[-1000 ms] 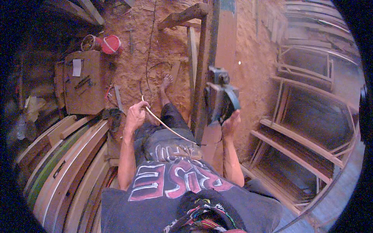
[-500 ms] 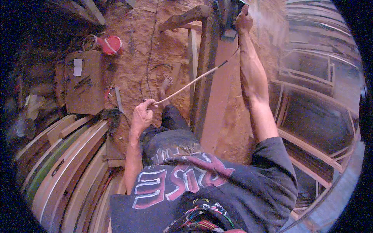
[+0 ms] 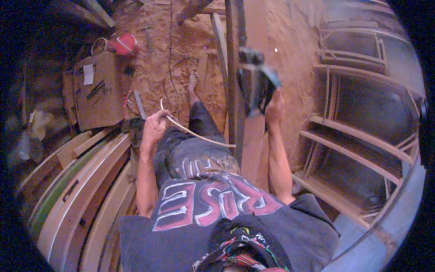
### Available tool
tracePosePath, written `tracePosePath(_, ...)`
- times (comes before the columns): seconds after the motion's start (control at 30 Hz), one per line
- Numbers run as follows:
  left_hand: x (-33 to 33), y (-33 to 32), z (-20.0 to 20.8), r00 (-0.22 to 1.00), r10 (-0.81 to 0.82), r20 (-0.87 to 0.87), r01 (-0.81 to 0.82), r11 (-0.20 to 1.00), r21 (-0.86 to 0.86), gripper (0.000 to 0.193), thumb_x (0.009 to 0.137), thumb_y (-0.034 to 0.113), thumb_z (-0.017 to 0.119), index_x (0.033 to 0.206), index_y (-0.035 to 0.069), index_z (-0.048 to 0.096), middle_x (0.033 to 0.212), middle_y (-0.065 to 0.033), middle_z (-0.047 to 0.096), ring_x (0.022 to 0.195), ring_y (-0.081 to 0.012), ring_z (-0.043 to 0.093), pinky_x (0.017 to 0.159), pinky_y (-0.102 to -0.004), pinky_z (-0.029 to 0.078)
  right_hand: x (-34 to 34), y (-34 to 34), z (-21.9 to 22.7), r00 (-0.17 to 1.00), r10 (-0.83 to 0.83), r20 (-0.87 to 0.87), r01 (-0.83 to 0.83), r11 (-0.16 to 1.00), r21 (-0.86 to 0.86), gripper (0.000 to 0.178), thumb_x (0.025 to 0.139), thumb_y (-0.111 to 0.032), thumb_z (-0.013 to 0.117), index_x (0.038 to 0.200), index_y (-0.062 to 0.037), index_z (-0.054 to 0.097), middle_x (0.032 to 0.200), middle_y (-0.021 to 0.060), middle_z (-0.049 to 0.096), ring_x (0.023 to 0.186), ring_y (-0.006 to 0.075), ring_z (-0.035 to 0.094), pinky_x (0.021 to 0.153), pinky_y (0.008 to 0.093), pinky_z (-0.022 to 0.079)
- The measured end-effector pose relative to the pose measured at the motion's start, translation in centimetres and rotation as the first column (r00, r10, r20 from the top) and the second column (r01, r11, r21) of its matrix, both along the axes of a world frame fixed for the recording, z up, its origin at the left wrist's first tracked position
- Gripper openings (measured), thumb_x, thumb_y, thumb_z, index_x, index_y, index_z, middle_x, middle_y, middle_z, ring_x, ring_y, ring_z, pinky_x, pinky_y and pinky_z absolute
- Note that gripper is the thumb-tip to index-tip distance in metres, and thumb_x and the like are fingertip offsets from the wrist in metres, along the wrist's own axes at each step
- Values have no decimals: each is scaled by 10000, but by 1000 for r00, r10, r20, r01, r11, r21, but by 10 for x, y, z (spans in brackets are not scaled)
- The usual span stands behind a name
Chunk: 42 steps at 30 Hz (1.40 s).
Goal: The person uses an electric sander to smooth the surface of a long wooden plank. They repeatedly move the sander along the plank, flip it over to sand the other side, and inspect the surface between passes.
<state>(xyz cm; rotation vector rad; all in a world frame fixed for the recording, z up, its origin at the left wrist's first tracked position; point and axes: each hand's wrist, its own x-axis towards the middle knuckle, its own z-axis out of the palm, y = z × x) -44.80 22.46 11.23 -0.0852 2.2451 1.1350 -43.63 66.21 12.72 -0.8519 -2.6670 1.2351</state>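
Observation:
My left hand (image 3: 155, 127) is closed around a pale power cord (image 3: 199, 135), which runs slackly to the right across my lap. A short bend of the cord sticks up above the fingers. My right hand (image 3: 273, 109) grips a dark and teal electric planer (image 3: 256, 84), smeared by motion. The planer is over a long reddish plank (image 3: 253, 147) that stretches away from me. Its underside and the fingers around its handle are mostly hidden.
A dark wooden beam (image 3: 232, 68) runs along the plank's left side. Wooden frames (image 3: 358, 131) are stacked at right, curved-looking boards (image 3: 86, 190) at left. A cardboard box (image 3: 99, 99) and red bucket (image 3: 125, 44) stand far left. Sawdust covers the floor (image 3: 154, 68).
My right hand has drawn the planer back along the plank toward me. The cord, stretched taut before, now sags. My left hand has shifted slightly left and away from me.

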Motion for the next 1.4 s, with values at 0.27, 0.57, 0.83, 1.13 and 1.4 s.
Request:
tracePosePath(0.27, 4, 23, 10, 994, -84, 76, 83, 996, 20, 313, 809, 17, 504, 1047, 40, 706, 985, -236, 706, 978, -411, 675, 913, -463, 518, 164, 4, 0, 955, -88, 282, 62, 993, 100, 700, 1058, -620, 289, 831, -41, 611, 696, 29, 575, 630, 168, 533, 571, 345, 425)
tracePosePath(0.57, 27, 17, -8, 998, -44, 45, 43, 999, 21, 318, 803, 18, 517, 1069, 41, 690, 987, -250, 698, 979, -421, 660, 913, -475, 510, -118, 8, -37, 996, 56, -64, -56, 998, -1, 661, 1088, -542, 303, 979, -6, 674, 715, 81, 596, 686, 202, 551, 621, 397, 446)
tracePosePath(0.83, 3, 47, 12, 995, 16, 95, -23, 996, 80, 358, 814, 6, 486, 1125, 23, 661, 1023, -214, 724, 995, -408, 672, 916, -466, 515, -380, 27, -82, 946, 179, -271, -93, 949, 302, 598, 1037, -545, 399, 1194, -22, 643, 905, 260, 650, 894, 439, 635, 787, 512, 494)
tracePosePath(1.13, 26, 18, -3, 988, 149, 31, -150, 988, 26, 374, 819, -3, 481, 1147, 40, 656, 1016, -208, 731, 950, -369, 714, 863, -434, 544, -367, -40, -83, 977, 131, -168, -70, 941, 331, 693, 1033, -609, 330, 1194, -1, 621, 1119, 337, 655, 1120, 513, 602, 946, 553, 468)
tracePosePath(1.4, 36, -9, -8, 982, 185, 42, -186, 982, 39, 343, 807, 6, 484, 1087, 47, 677, 968, -185, 736, 936, -326, 728, 849, -404, 538, -205, -28, -91, 973, 221, -67, -201, 952, 230, 587, 1049, -518, 418, 1161, 7, 656, 717, 180, 671, 670, 347, 668, 655, 458, 516)
